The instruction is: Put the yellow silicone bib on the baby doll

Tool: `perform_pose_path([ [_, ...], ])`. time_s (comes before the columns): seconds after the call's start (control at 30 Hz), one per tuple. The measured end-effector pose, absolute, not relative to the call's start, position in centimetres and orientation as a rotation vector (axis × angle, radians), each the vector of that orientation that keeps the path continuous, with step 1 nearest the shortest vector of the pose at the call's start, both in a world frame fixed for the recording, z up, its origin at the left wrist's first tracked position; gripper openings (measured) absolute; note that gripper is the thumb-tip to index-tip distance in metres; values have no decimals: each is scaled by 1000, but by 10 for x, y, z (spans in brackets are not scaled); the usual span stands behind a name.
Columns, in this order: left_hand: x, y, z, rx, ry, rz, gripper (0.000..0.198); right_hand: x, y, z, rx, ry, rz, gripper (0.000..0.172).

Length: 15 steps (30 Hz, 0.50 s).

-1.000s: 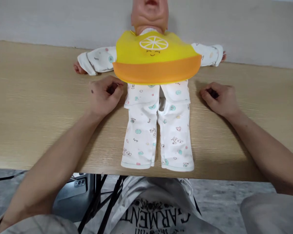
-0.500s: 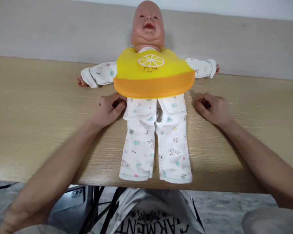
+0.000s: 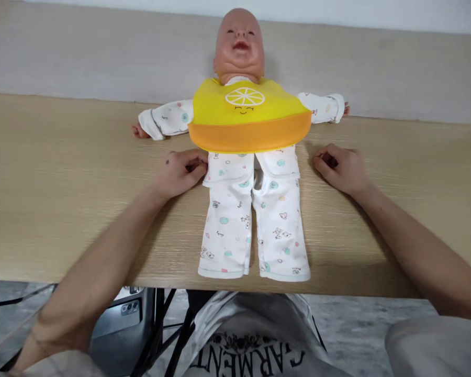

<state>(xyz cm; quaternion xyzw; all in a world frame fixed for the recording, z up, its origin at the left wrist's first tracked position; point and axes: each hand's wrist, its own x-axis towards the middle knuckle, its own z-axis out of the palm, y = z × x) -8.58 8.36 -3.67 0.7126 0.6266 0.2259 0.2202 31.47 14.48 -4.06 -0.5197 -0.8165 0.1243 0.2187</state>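
A baby doll lies face up on the wooden table, its arms spread to both sides. Over its chest is a yellow bib with an orange pocket and a printed citrus slice. White patterned pants and a matching top cover the body. My left hand rests on the table with fingers curled in, right beside the hem of the top; whether it touches the cloth I cannot tell. On the other side my right hand rests loosely closed, apart from the doll.
The table ends just below the pant legs, and a pale board stands behind the doll's head. Under the front edge, at left, a phone lies on a dark surface beside black metal legs.
The camera view has shifted slightly, so the doll's legs and the table edge appear higher. Both hands keep their place and pose on the table.
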Motion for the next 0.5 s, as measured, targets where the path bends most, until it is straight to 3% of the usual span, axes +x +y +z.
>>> perform_pose_path([
  [0.5, -84, 84, -42, 2015, 1873, 631, 29, 318, 143, -42, -1418, -2328, 274, 26],
])
